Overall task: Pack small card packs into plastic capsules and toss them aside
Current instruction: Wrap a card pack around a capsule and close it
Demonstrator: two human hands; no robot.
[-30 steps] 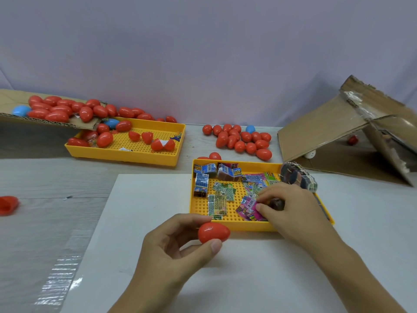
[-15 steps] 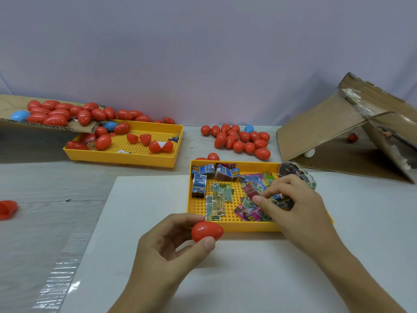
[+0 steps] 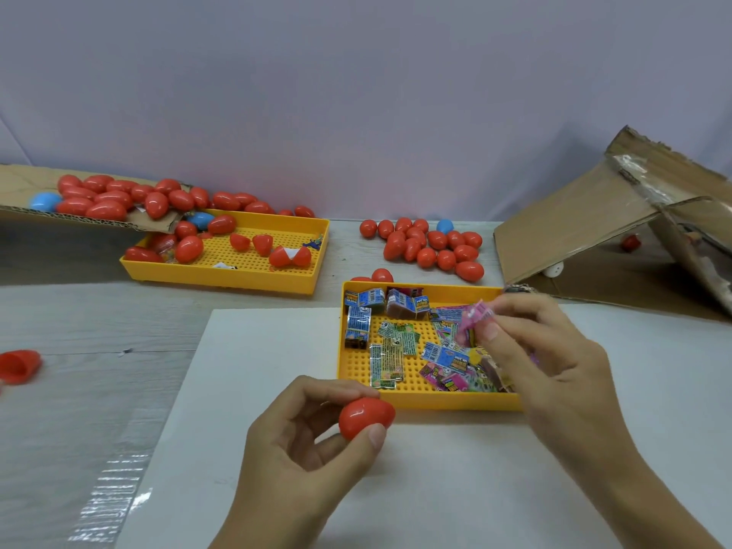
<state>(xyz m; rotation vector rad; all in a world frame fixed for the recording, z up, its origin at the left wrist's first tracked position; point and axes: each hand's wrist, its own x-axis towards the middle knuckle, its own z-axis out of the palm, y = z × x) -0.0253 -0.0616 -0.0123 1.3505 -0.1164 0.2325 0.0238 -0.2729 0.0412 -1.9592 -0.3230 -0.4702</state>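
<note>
My left hand (image 3: 301,441) pinches a red plastic capsule (image 3: 365,418) between thumb and fingers, just in front of the near yellow tray (image 3: 431,401). Small card packs (image 3: 390,356) in blue, green and pink lie scattered in that tray. My right hand (image 3: 542,350) hovers over the tray's right side and pinches a pink card pack (image 3: 477,317) lifted above the others; the pack looks blurred.
A second yellow tray (image 3: 237,277) with red capsules and halves sits at the back left under a cardboard flap (image 3: 23,212) loaded with capsules. A capsule pile (image 3: 427,243) lies behind the near tray. A cardboard ramp (image 3: 594,219) stands right. A red half (image 3: 18,364) lies far left.
My right hand picked a pink card pack out of the tray and raised it up and back. My left hand kept hold of the red capsule, almost still.
</note>
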